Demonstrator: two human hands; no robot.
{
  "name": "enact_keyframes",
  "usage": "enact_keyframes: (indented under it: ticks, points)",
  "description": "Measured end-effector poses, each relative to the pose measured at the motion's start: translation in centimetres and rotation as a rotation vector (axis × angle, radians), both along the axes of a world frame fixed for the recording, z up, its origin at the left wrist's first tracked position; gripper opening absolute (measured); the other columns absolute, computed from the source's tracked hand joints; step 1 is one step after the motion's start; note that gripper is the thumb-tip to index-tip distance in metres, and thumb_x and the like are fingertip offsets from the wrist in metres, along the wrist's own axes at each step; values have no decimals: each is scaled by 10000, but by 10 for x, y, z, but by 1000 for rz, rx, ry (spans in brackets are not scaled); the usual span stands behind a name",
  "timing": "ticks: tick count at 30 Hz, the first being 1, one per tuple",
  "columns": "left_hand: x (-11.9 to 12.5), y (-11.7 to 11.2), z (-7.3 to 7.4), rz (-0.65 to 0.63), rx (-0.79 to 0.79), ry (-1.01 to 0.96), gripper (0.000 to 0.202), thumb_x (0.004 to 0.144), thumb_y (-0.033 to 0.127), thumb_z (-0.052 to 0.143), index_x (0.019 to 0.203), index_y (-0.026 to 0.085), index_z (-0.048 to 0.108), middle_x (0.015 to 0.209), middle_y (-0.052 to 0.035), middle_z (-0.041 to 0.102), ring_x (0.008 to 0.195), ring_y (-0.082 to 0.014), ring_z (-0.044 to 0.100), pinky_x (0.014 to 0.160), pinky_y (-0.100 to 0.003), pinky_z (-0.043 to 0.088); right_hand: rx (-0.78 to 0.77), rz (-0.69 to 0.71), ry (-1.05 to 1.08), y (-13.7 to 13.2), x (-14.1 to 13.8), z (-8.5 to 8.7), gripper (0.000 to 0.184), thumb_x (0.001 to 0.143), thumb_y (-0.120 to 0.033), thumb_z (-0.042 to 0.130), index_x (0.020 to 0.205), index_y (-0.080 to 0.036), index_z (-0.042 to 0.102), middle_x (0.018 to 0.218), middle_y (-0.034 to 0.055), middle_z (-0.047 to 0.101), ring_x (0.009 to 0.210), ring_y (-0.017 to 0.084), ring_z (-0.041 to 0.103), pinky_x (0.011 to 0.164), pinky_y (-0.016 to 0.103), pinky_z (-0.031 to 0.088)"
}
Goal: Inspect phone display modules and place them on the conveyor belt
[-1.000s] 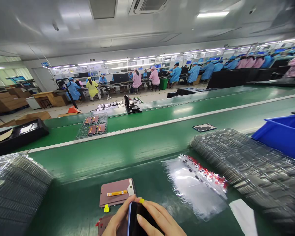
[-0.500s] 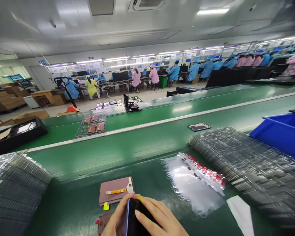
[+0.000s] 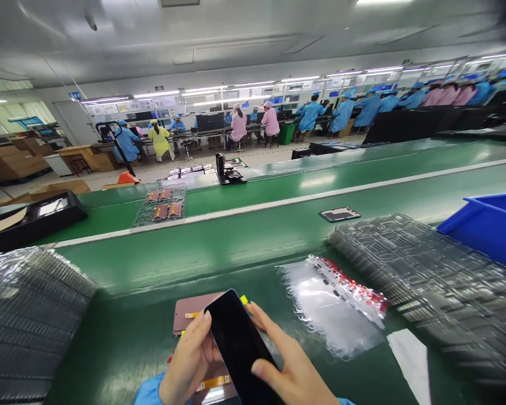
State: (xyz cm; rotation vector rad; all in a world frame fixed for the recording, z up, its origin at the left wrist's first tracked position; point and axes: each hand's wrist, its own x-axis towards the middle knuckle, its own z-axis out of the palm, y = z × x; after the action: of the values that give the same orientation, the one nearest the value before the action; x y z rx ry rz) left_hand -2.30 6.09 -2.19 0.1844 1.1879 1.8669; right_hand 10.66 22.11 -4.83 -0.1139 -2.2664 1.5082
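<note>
Left hand and right hand grip a smartphone by its long edges; right thumb lies across its screen; blue sleeve at left wrist.

A left hand and a right hand hold a black phone tilted by its long edges above a green workbench, its dark screen facing up. Pink-backed panels lie on the bench just beneath the hands. To the right sit a clear bag of red-marked strips, stacked clear plastic trays and a blue bin. Far beyond, rows of workers in blue and pink sit at benches.
</note>
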Motion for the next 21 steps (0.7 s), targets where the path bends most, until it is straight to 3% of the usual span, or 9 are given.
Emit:
enact_keyframes:
  ticks: [2,4,6,8,12,15,18,21]
  points:
    - [-11,-1,4,39,-19,-3,363,897,396,601,1158,158,686,998,-123,767,811,-239,722,631,-309,593,-315,57,-171,2,2,0,654,939,-631,432,1396,-169,510,1286,171,646,1166,278,628,996,416,497]
    - [-20,-4,6,73,-26,-23,358,889,405,611,1125,149,697,1008,-117,769,871,-248,720,691,-320,598,-558,175,-318,2,2,-1,621,938,-648,418,1142,-128,691,963,145,762,922,250,729,810,342,571]
    - [-26,-5,8,81,-46,-24,371,896,413,601,1104,125,705,1035,-130,766,932,-253,713,782,-332,587,-738,331,-389,0,2,-4,592,897,-657,502,972,-113,723,758,100,750,717,210,749,615,243,551]
    - [-29,-5,10,75,-59,-16,395,911,421,575,1128,112,695,1090,-146,751,992,-255,699,851,-337,565,-851,422,-386,-5,1,-8,537,863,-624,594,993,-114,699,759,81,738,662,184,751,549,183,505]
    - [-23,-1,17,24,33,17,460,938,498,480,1181,156,671,1146,-127,721,1034,-247,668,840,-331,558,-864,365,-300,-11,-2,-11,504,869,-593,615,1004,-111,670,796,96,744,687,188,753,584,204,517]
    - [-10,-1,18,-80,40,94,497,939,537,438,1219,190,658,1088,-113,721,919,-221,670,749,-313,555,-826,255,-239,-10,-3,-10,508,887,-599,585,1032,-120,667,721,76,738,670,196,739,623,261,538]
    - [5,-6,13,-174,-67,225,438,846,477,643,1175,193,694,954,-93,738,750,-179,647,660,-266,506,-815,159,-170,-7,-3,-8,486,896,-584,582,1086,-146,670,732,52,728,643,192,723,643,294,550]
    - [15,-10,6,-223,-137,370,371,744,409,770,1045,192,759,895,-71,730,764,-183,625,716,-277,489,-818,105,-123,-6,-2,-8,442,909,-555,582,1097,-166,677,811,54,731,657,187,720,653,294,547]
